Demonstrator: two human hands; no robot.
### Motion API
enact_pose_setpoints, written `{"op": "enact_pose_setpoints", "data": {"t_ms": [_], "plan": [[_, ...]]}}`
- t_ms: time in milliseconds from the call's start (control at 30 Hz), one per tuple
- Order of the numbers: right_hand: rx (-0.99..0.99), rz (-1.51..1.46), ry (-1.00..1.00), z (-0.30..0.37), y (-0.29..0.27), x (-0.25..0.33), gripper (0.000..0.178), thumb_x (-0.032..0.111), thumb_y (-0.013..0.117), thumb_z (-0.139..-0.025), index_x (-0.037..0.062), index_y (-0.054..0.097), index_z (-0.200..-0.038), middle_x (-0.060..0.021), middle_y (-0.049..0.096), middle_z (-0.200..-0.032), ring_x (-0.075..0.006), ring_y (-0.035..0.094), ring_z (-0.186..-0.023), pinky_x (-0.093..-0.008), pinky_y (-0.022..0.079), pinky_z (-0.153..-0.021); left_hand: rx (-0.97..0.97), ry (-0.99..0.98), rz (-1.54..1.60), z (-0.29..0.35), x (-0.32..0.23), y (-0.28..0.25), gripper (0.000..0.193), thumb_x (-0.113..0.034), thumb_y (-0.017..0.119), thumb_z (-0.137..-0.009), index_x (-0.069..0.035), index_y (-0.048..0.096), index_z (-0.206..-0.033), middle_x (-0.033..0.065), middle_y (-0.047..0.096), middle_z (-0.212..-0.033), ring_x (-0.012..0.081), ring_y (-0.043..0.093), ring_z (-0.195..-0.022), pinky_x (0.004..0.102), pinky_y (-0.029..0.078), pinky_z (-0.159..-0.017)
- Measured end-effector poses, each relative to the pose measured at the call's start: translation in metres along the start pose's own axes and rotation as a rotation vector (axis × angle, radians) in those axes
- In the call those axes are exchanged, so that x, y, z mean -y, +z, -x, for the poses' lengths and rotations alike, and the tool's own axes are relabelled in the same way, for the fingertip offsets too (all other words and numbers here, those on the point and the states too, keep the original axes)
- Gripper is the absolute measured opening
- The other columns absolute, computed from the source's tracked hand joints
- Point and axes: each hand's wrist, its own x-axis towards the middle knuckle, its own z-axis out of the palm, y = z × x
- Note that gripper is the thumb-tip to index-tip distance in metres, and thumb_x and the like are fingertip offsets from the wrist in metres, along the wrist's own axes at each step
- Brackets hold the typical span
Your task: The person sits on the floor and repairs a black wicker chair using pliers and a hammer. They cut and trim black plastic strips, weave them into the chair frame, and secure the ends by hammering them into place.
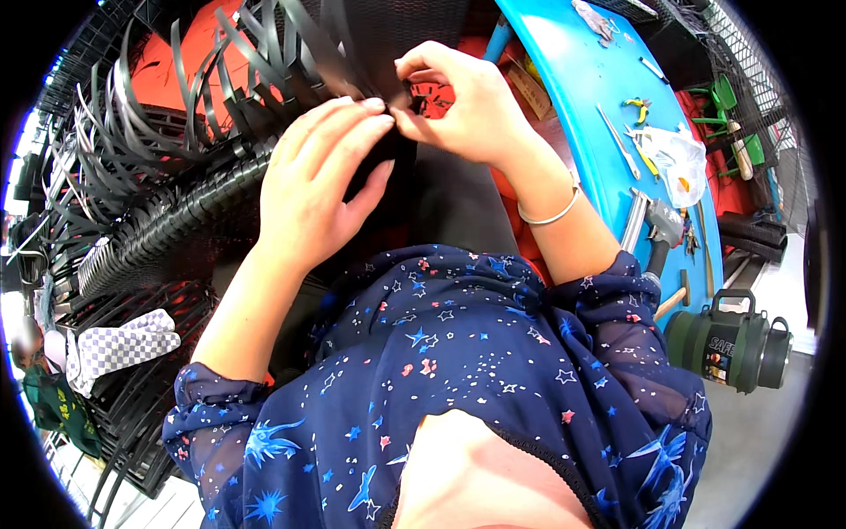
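A black woven basket-like piece stretches across the left of the head view, with many loose flat black strips curling up from its edge. My left hand lies over the right end of that edge, fingers close together and pressed on it, thumb held apart below. Facing it, my right hand bends its thumb and forefinger round a dark strip close to the left fingertips. Where the fingertips meet the weave, the strip is blurred and partly hidden.
A blue table on the right bears pliers, a clear plastic bag and a grey-headed hammer. Beyond its near end stands a dark green flask. A checked cloth lies at the lower left among black strips.
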Motion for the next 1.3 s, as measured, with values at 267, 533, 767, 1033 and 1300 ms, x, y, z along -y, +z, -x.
{"op": "enact_pose_setpoints", "data": {"t_ms": [267, 533, 767, 1033, 1300], "plan": [[0.082, 0.003, -0.178, -0.005, -0.006, -0.01, 0.035, 0.022, 0.076, -0.081, 0.0038, 0.056, -0.103, -0.0186, 0.069, -0.091, -0.0359, 0.069, -0.09, -0.0406, 0.055, -0.08, -0.152, -0.186, 0.091, -0.002, -0.001, 0.002, 0.045, -0.003, 0.081, -0.076, 0.001, 0.063, -0.117, 0.0135, 0.065, -0.11, 0.0279, 0.063, -0.101, 0.0349, 0.049, -0.092], [-0.001, 0.093, -0.253, -0.004, 0.0, -0.014, 0.031, 0.022, 0.074, -0.082, 0.0048, 0.057, -0.101, -0.0154, 0.068, -0.082, -0.0351, 0.068, -0.077, -0.04, 0.054, -0.067, 0.0, -0.003, 0.118, 0.004, 0.013, 0.005, 0.041, -0.004, 0.077, -0.073, -0.007, 0.067, -0.112, 0.0092, 0.068, -0.113, 0.0293, 0.065, -0.105, 0.0403, 0.052, -0.09], [-0.012, 0.046, -0.199, -0.002, 0.002, -0.01, 0.034, 0.02, 0.075, -0.082, 0.0045, 0.056, -0.106, -0.0167, 0.069, -0.086, -0.0355, 0.07, -0.084, -0.0396, 0.057, -0.075, -0.009, 0.065, 0.188, 0.014, 0.023, 0.005, 0.037, 0.004, 0.07, -0.076, -0.003, 0.065, -0.112, 0.0107, 0.068, -0.116, 0.0311, 0.065, -0.108, 0.0411, 0.053, -0.094], [-0.013, 0.087, -0.141, 0.001, 0.001, -0.009, 0.037, 0.019, 0.074, -0.083, 0.0035, 0.054, -0.11, -0.0181, 0.069, -0.092, -0.0353, 0.07, -0.085, -0.0387, 0.056, -0.075, 0.231, 0.125, 0.118, -0.012, 0.023, -0.014, 0.033, 0.0, 0.063, -0.083, -0.004, 0.067, -0.115, 0.0095, 0.066, -0.119, 0.0312, 0.062, -0.107, 0.0389, 0.052, -0.092], [-0.046, -0.051, -0.132, 0.004, 0.003, -0.018, 0.038, 0.02, 0.076, -0.083, 0.004, 0.058, -0.111, -0.0156, 0.07, -0.098, -0.0305, 0.071, -0.094, -0.0373, 0.056, -0.082, 0.293, 0.237, -0.095, -0.025, 0.03, -0.026, 0.035, -0.008, 0.065, -0.083, -0.01, 0.067, -0.118, 0.0018, 0.065, -0.126, 0.0255, 0.058, -0.114, 0.041, 0.044, -0.1]]}}
